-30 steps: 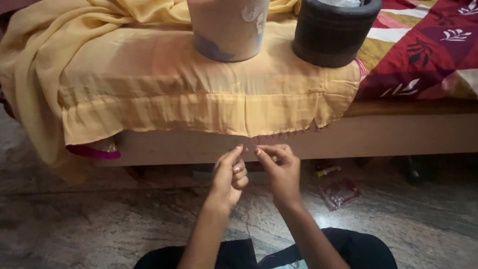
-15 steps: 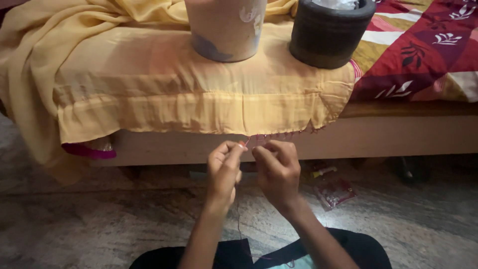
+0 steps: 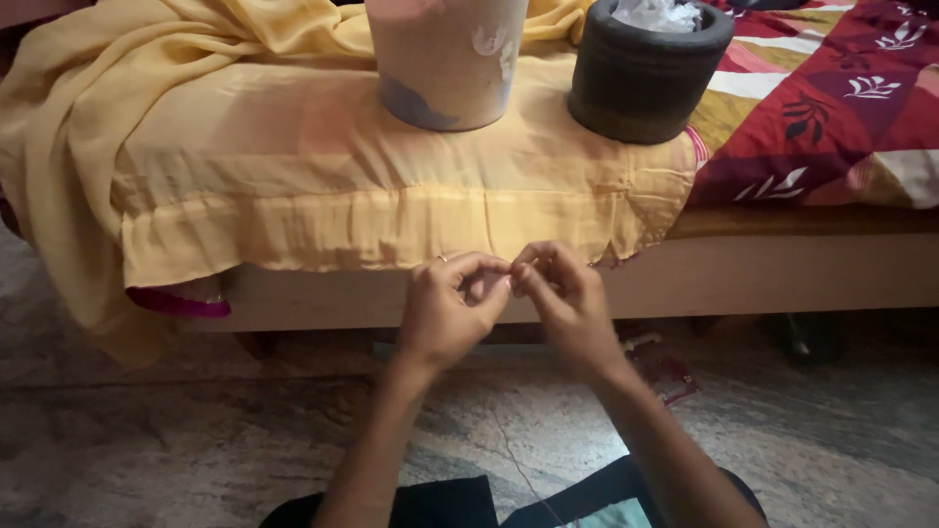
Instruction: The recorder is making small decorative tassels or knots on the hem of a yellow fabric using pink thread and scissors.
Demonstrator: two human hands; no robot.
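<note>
A yellow cloth (image 3: 323, 176) drapes over the edge of a low bed, its hem hanging down in front. My left hand (image 3: 445, 313) and my right hand (image 3: 562, 303) meet fingertip to fingertip just below that hem, both pinched closed at the cloth's lower edge. A thin thread (image 3: 514, 460) runs down from the hands toward my lap. What the fingertips pinch is too small to make out; a needle cannot be seen.
A pale bucket-like pot (image 3: 445, 59) and a dark round stone vessel (image 3: 646, 73) stand on the cloth. A red patterned bedspread (image 3: 831, 108) lies at the right. The wooden bed frame (image 3: 782, 274) runs across; a small packet (image 3: 670, 376) lies on the stone floor.
Both hands have drawn closer together under the hem and closed into a tighter pinch. The view has shifted slightly left.
</note>
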